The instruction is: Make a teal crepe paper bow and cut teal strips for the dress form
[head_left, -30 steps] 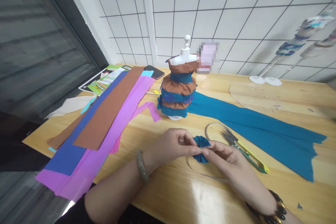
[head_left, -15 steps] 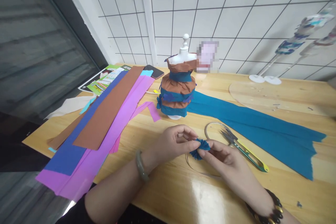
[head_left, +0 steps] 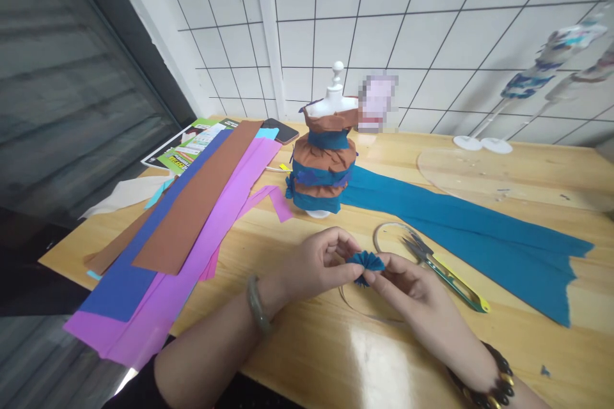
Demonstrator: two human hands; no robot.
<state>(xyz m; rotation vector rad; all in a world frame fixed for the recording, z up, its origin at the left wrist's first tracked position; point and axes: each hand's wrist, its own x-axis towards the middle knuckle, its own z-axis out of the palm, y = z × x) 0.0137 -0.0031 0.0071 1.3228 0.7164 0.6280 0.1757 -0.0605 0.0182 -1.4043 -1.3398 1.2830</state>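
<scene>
Head view, snips (head_left: pixel 448 277) near right hand (head_left: pixel 416 291), dress form (head_left: pixel 325 156) (wrapped) overlapping teal strip (head_left: pixel 455 223).

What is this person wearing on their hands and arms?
The left hand has a smooth grey-green bangle at the wrist and a black sleeve. The right wrist carries dark beads, some gold. Both hands are gloveless.

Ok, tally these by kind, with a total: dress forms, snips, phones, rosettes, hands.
Dress forms: 3
Snips: 1
Phone: 1
Rosette: 1
Hands: 2
Total: 8
</scene>
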